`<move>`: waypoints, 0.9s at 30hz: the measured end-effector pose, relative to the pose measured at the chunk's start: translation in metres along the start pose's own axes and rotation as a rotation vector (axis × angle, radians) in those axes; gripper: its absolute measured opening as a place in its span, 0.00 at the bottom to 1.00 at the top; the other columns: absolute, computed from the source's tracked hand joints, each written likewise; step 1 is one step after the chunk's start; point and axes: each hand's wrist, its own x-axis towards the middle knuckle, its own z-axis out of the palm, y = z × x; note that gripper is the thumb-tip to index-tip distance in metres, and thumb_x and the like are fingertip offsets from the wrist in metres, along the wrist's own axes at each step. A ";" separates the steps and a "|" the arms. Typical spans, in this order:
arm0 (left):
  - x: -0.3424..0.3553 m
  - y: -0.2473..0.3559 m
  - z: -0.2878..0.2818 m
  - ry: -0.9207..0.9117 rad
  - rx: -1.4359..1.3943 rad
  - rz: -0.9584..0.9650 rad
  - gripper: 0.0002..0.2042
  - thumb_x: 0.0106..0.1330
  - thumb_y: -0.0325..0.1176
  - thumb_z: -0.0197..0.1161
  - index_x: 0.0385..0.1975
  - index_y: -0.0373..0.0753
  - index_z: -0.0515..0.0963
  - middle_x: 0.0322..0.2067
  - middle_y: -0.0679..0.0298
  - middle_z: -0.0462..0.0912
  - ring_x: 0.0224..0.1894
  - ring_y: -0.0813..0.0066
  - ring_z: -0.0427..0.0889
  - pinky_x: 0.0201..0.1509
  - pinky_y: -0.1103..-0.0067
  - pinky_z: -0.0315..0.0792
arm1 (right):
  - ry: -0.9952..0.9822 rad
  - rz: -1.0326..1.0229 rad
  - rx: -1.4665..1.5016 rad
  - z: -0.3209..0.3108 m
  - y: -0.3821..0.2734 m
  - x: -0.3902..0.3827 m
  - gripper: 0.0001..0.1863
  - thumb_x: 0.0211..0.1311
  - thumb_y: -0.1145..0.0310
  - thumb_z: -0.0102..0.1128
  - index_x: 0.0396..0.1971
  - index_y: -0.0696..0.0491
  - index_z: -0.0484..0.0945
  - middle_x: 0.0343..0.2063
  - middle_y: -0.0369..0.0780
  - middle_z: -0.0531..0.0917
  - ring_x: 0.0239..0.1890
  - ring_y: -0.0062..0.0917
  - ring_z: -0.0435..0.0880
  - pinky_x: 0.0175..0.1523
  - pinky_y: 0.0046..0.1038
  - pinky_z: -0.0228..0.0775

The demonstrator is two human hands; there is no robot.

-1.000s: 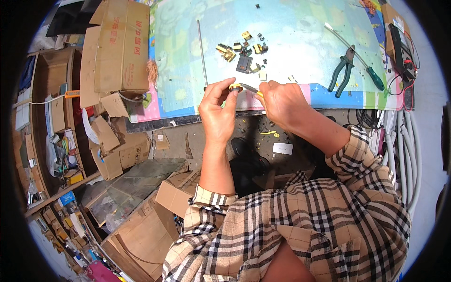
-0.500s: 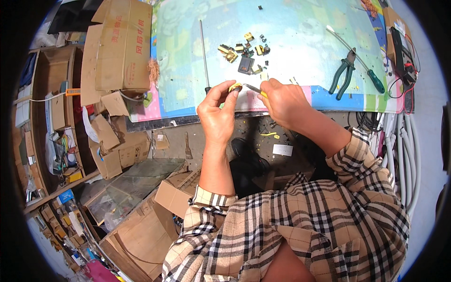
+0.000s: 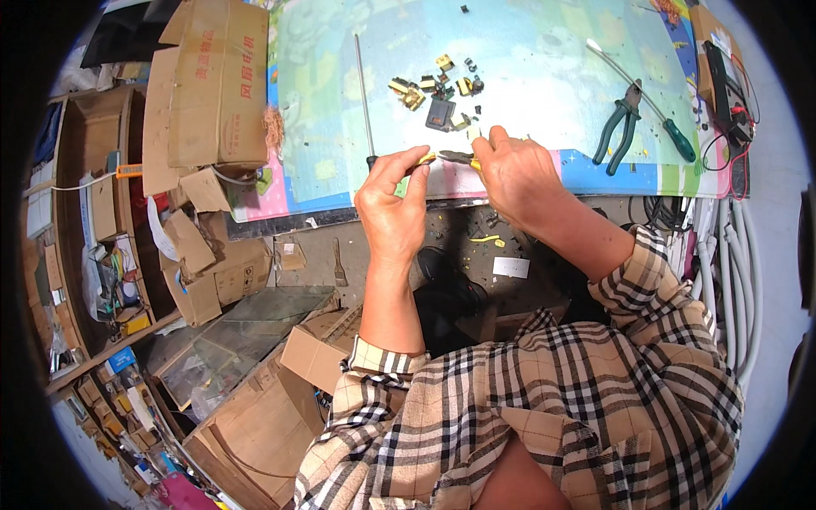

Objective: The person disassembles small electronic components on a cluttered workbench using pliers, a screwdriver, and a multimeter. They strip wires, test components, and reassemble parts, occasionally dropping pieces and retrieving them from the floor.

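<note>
My left hand [image 3: 395,191] pinches a small yellow-and-dark component [image 3: 427,158] between thumb and forefinger at the mat's near edge. My right hand [image 3: 514,178] is wrapped round yellow-handled pliers [image 3: 457,158], whose metal jaws point left, close beside that piece. Several small yellow-and-black components [image 3: 409,93] and a dark block [image 3: 439,114] lie loose beyond my hands on the patterned mat [image 3: 314,85]. A long screwdriver [image 3: 359,93] lies left of them, its handle partly behind my left hand. Green-handled cutters [image 3: 616,127] and another screwdriver [image 3: 671,131] lie to the right.
A large cardboard box [image 3: 212,93] stands left of the mat, near wooden shelves [image 3: 98,187] with assorted goods. A black meter with leads [image 3: 727,102] sits at far right, above grey tubes [image 3: 735,280]. More cartons [image 3: 314,348], a brush [image 3: 339,263] and scraps are below.
My right hand has risen slightly and its fingers have shifted on the pliers. The component in my left fingers has turned and now shows less.
</note>
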 end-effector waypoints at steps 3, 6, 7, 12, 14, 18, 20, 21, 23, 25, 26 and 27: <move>0.000 0.001 0.002 -0.007 0.022 0.016 0.12 0.56 0.18 0.62 0.40 0.37 0.83 0.34 0.59 0.84 0.37 0.72 0.83 0.44 0.79 0.75 | 0.026 -0.013 -0.060 0.001 0.001 0.000 0.04 0.52 0.71 0.55 0.27 0.55 0.73 0.25 0.42 0.75 0.24 0.30 0.79 0.30 0.30 0.70; 0.000 0.000 0.004 -0.009 0.031 0.016 0.12 0.56 0.18 0.63 0.40 0.37 0.84 0.34 0.59 0.84 0.37 0.71 0.83 0.43 0.79 0.75 | 0.041 -0.029 -0.096 0.003 0.002 0.000 0.04 0.52 0.70 0.56 0.26 0.54 0.73 0.24 0.40 0.75 0.23 0.28 0.79 0.30 0.29 0.68; 0.000 0.000 0.004 -0.009 0.032 0.011 0.12 0.56 0.18 0.63 0.40 0.38 0.84 0.34 0.59 0.84 0.37 0.71 0.83 0.43 0.79 0.75 | 0.045 -0.033 -0.104 0.003 0.002 0.000 0.04 0.52 0.70 0.56 0.26 0.53 0.73 0.24 0.40 0.75 0.23 0.27 0.78 0.30 0.28 0.68; 0.000 -0.001 0.005 -0.017 0.056 0.026 0.12 0.55 0.19 0.63 0.39 0.38 0.84 0.34 0.59 0.84 0.36 0.69 0.83 0.43 0.77 0.75 | 0.053 -0.038 -0.137 0.002 0.002 -0.001 0.04 0.51 0.70 0.56 0.25 0.53 0.72 0.23 0.39 0.74 0.22 0.27 0.78 0.29 0.27 0.67; 0.000 -0.004 0.005 -0.024 0.090 0.050 0.12 0.54 0.19 0.64 0.38 0.38 0.84 0.33 0.58 0.84 0.37 0.67 0.83 0.43 0.76 0.75 | 0.053 -0.050 -0.155 0.004 0.003 -0.001 0.04 0.50 0.70 0.56 0.24 0.53 0.72 0.23 0.39 0.74 0.22 0.26 0.78 0.29 0.27 0.67; 0.001 0.003 0.005 -0.037 0.163 0.090 0.11 0.54 0.18 0.64 0.37 0.37 0.84 0.34 0.59 0.85 0.37 0.69 0.83 0.43 0.77 0.75 | 0.048 -0.066 -0.195 0.003 0.003 -0.002 0.04 0.49 0.70 0.57 0.24 0.52 0.72 0.22 0.39 0.75 0.21 0.25 0.78 0.28 0.26 0.67; 0.003 0.004 0.004 -0.058 0.224 0.124 0.11 0.56 0.18 0.64 0.38 0.36 0.84 0.34 0.59 0.85 0.37 0.75 0.82 0.44 0.80 0.75 | 0.040 -0.066 -0.160 0.004 0.003 -0.002 0.04 0.49 0.71 0.58 0.24 0.53 0.72 0.22 0.41 0.75 0.20 0.29 0.78 0.28 0.28 0.68; 0.002 0.004 0.003 -0.051 0.230 0.130 0.11 0.56 0.18 0.64 0.38 0.36 0.84 0.35 0.59 0.85 0.37 0.75 0.82 0.44 0.80 0.75 | 0.036 -0.069 -0.114 0.005 0.003 -0.003 0.05 0.49 0.72 0.58 0.25 0.55 0.72 0.22 0.42 0.74 0.20 0.32 0.77 0.27 0.31 0.69; 0.002 0.004 0.002 -0.038 0.242 0.142 0.11 0.56 0.18 0.64 0.39 0.36 0.84 0.35 0.59 0.85 0.37 0.75 0.82 0.44 0.80 0.75 | 0.034 -0.080 -0.089 0.004 0.001 -0.004 0.05 0.50 0.72 0.58 0.24 0.55 0.72 0.20 0.42 0.75 0.19 0.33 0.78 0.27 0.31 0.70; 0.000 0.003 0.003 -0.025 0.192 0.101 0.11 0.57 0.18 0.64 0.39 0.36 0.84 0.35 0.60 0.84 0.37 0.76 0.82 0.44 0.81 0.75 | 0.038 -0.094 -0.133 0.002 -0.001 -0.004 0.05 0.52 0.69 0.57 0.22 0.53 0.73 0.18 0.39 0.76 0.20 0.27 0.79 0.27 0.27 0.70; -0.001 0.002 0.003 -0.017 0.167 0.080 0.11 0.57 0.18 0.64 0.39 0.35 0.84 0.35 0.60 0.84 0.37 0.77 0.82 0.44 0.82 0.75 | 0.033 -0.076 -0.046 0.004 -0.002 -0.005 0.06 0.53 0.68 0.57 0.22 0.54 0.74 0.18 0.40 0.76 0.20 0.29 0.79 0.28 0.29 0.71; -0.002 -0.001 0.003 -0.021 0.107 0.040 0.11 0.58 0.18 0.64 0.39 0.35 0.83 0.35 0.61 0.84 0.37 0.78 0.82 0.44 0.82 0.74 | 0.029 -0.058 0.037 0.006 -0.003 -0.006 0.07 0.55 0.67 0.57 0.23 0.55 0.74 0.18 0.42 0.77 0.20 0.31 0.80 0.28 0.30 0.72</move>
